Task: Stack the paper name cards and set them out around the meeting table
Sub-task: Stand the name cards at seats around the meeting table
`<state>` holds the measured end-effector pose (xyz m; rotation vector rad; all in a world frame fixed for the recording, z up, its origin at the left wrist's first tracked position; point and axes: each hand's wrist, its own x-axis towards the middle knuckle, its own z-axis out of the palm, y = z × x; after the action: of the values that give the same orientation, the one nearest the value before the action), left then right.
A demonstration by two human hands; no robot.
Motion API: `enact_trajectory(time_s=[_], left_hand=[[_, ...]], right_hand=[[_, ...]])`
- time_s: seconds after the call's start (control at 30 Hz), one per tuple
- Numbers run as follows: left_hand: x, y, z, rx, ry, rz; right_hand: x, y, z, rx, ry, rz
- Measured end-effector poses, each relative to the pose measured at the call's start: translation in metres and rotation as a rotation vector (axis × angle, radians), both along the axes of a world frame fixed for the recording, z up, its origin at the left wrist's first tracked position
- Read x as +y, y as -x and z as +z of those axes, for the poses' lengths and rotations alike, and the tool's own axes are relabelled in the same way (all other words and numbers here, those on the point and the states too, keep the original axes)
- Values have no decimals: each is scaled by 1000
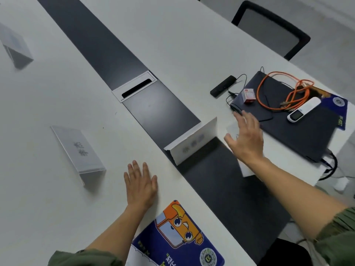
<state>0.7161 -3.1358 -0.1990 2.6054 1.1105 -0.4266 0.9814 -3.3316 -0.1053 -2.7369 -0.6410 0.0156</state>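
Note:
A folded white paper name card [194, 143] stands tent-like on the dark centre strip of the white meeting table [172, 35]. A second name card [76, 150] with dark characters stands at the left, and a third [15, 47] at the far left, blurred. My left hand [140, 183] lies flat on the table, fingers spread, holding nothing. My right hand [245, 137] hovers open just right of the centre card, over a flat white sheet [247, 169] that my forearm partly hides.
A dark laptop sleeve [299, 129] at the right carries an orange cable [278, 91], a white device [303, 110] and a small red-white box [249, 96]. A black remote [222, 86] lies beside it. A blue cartoon mat [178, 235] is near me. A cable hatch [134, 86]; a black chair [270, 29].

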Motion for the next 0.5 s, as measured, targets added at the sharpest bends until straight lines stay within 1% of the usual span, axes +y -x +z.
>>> enact_trajectory(time_s=[0.03,0.1,0.13,0.17,0.3,0.4,0.5], left_hand=[[4,-6,0,-33,-11,-17],[14,-21,-2,-97,-23,7],[20,-29,-2,-116,-23,49],[24,-40,-4,-128,-16,95],[27,-65,-10,-116,-21,245],[19,-68,-19,-119,-64,273],[16,-68,-24,-123,-81,276]], right_hand=[[-18,-5,2,38,51,-101],[-44,-12,2,223,191,-229],[-52,-14,0,315,244,-242],[-58,-17,-2,359,266,-230],[-46,-33,-4,304,223,-128],[-17,-54,-8,311,183,-71],[17,-80,-7,289,211,-34]])
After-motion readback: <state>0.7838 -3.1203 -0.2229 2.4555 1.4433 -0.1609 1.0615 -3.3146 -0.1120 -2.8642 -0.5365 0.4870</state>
